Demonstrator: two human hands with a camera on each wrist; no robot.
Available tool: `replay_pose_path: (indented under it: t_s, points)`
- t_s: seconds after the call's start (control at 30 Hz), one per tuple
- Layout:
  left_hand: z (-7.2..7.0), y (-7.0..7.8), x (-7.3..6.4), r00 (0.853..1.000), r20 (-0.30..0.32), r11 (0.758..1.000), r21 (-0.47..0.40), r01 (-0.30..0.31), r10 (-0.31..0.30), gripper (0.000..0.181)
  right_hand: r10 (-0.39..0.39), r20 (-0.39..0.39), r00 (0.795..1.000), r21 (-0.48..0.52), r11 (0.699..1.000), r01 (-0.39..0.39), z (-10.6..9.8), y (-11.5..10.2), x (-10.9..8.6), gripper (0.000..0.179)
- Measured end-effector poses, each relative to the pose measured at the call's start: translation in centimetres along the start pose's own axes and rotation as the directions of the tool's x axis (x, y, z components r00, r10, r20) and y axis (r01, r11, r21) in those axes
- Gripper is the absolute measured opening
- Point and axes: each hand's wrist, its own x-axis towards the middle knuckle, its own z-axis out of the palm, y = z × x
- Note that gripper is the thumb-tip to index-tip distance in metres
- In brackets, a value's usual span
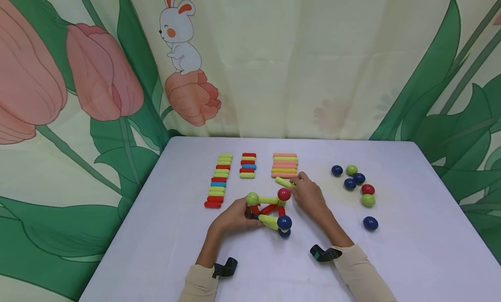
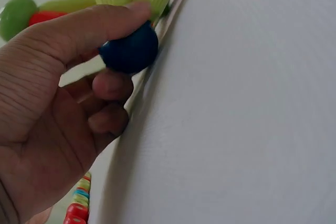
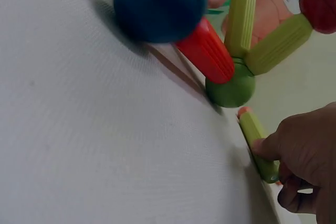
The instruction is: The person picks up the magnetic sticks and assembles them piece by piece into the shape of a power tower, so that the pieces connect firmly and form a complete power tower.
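My left hand (image 1: 235, 216) grips a frame of rods and balls at its left side. In the left wrist view, the thumb and fingers pinch one of its blue balls (image 2: 131, 51). The frame has yellow-green rods (image 1: 268, 200), red rods (image 3: 207, 51), a red ball (image 1: 284, 194), green balls (image 3: 231, 85) and more blue balls (image 1: 284, 222). Just right of and behind it, my right hand (image 1: 311, 198) pinches a loose yellow-green rod (image 1: 284, 182) near one end. The rod lies low, close to the tabletop in the right wrist view.
Behind the frame, a row of pink and yellow rods (image 1: 285, 166) and a short row of mixed rods (image 1: 248, 166) lie on the white table (image 1: 156, 249). A longer column of rods (image 1: 218, 184) is at left. Several loose balls (image 1: 350, 184) sit at right.
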Motion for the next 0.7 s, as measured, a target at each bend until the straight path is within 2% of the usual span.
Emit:
replay_pose_path:
  t_s: [0.1,0.17,0.23,0.27,0.3,0.37,0.43,0.5,0.57,0.63,0.7]
  points:
    - [0.1,0.1,-0.1,0.999,-0.008,0.999,0.015,0.042,-0.042,0.054,0.024,0.017,1.0,0.044,0.999,-0.025,-0.2,0.0,-0.1,0.028]
    - [0.1,0.1,-0.2,0.998,-0.001,0.997,0.024,0.069,-0.069,0.052,0.047,0.022,0.999,0.128,0.991,-0.05,-0.4,0.2,-0.2,0.027]
    - [0.0,0.1,-0.4,0.996,0.021,0.996,0.03,0.088,-0.088,0.048,0.08,0.043,0.996,0.264,0.961,-0.089,-0.6,0.4,-0.4,0.027]
    - [-0.2,0.1,-0.5,0.996,0.04,0.996,0.031,0.084,-0.085,0.046,0.103,0.069,0.992,0.337,0.934,-0.121,-0.7,0.5,-0.6,0.027]
    - [-0.3,0.1,-0.6,0.995,0.063,0.997,0.03,0.076,-0.078,0.042,0.123,0.107,0.987,0.419,0.894,-0.157,-0.8,0.6,-0.7,0.029]
    - [-0.8,0.1,-0.7,0.989,0.134,0.998,0.001,0.059,-0.059,0.032,0.157,0.186,0.97,0.564,0.792,-0.236,-1.0,0.7,-0.9,0.031]
    - [-1.2,0.1,-0.8,0.977,0.209,0.998,-0.036,0.042,-0.034,0.024,0.188,0.263,0.946,0.649,0.692,-0.317,-1.2,0.6,-1.2,0.034]
    - [-1.5,0.1,-0.8,0.97,0.243,0.997,-0.068,0.03,-0.012,0.016,0.187,0.315,0.93,0.695,0.622,-0.36,-1.2,0.6,-1.4,0.039]
    - [-1.4,0.0,-0.5,0.982,0.187,0.997,-0.08,0.014,0.001,0.013,0.158,0.338,0.928,0.72,0.591,-0.363,-1.1,0.8,-1.7,0.041]
    - [-0.9,-0.1,-0.1,0.998,0.054,0.996,-0.086,-0.007,0.011,0.01,0.1,0.367,0.925,0.742,0.569,-0.356,-1.0,1.0,-2.1,0.043]
    - [-0.3,0.0,0.4,0.997,-0.079,0.993,-0.114,-0.028,0.019,0.012,0.03,0.397,0.917,0.763,0.544,-0.348,-0.9,1.2,-2.4,0.042]
